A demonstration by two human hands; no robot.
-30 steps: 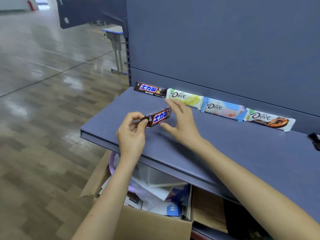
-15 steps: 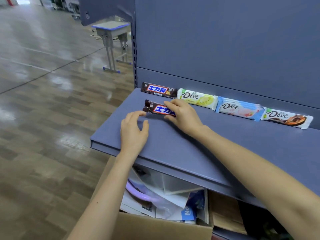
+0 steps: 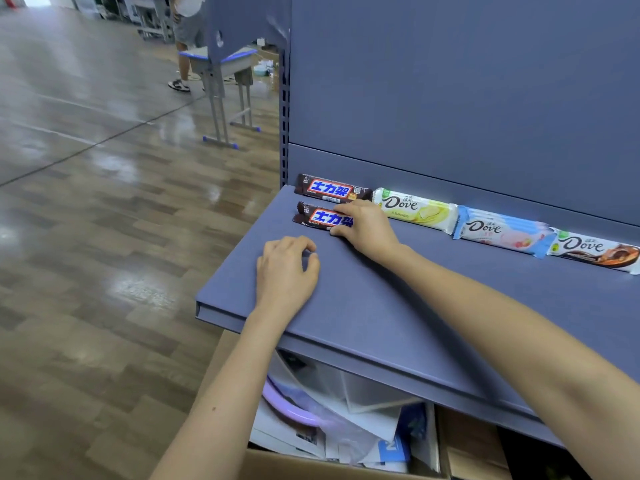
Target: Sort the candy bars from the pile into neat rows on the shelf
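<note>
On shelf [image 3: 415,306], right hand [image 3: 367,226] grips front bar [image 3: 320,218], axis parallel to back bar [image 3: 329,188] just behind; left hand [image 3: 285,271] empty, loosely curled.

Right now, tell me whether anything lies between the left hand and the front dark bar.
Nothing visible: only bare shelf separates the left hand from the front dark bar, whose right end the right hand holds.
</note>
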